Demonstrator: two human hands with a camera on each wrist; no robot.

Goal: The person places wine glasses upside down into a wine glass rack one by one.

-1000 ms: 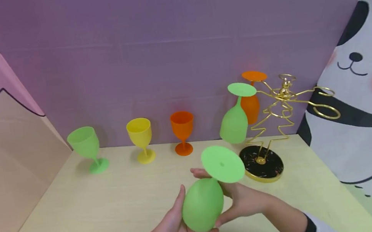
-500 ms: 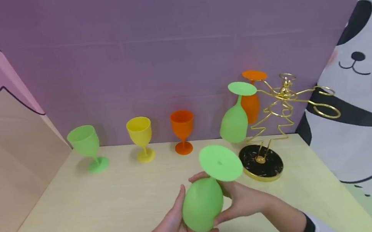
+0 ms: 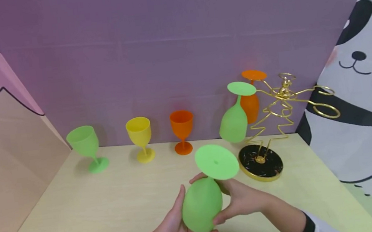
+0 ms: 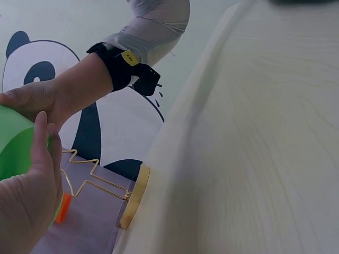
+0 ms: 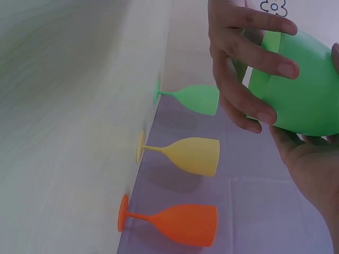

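Low over the near part of the table, a light green goblet point(image 3: 202, 207) is held upside down and tilted, its round foot up and to the right. My left hand point(image 3: 172, 226) grips the bowl from the left, thumb along its side and fingers under it. My right hand point(image 3: 245, 198) holds the bowl from the right, with the thumb low on it and fingers behind, partly hidden. In the right wrist view the left fingers point(image 5: 265, 58) wrap over the rim of the bowl. The left wrist view catches the open mouth of the goblet point(image 4: 16, 151) between both hands.
A gold wire rack point(image 3: 284, 96) on a black round base point(image 3: 261, 162) stands at right; a green goblet point(image 3: 235, 123) and an orange goblet point(image 3: 251, 108) hang upside down from it. Upright along the back are green point(image 3: 85, 142), yellow point(image 3: 140, 133) and orange point(image 3: 182, 124) goblets.
The foot of the held goblet has swung slightly left, and my right hand has shifted a little with it. Both hands keep their hold; the rack and the other goblets stay put.
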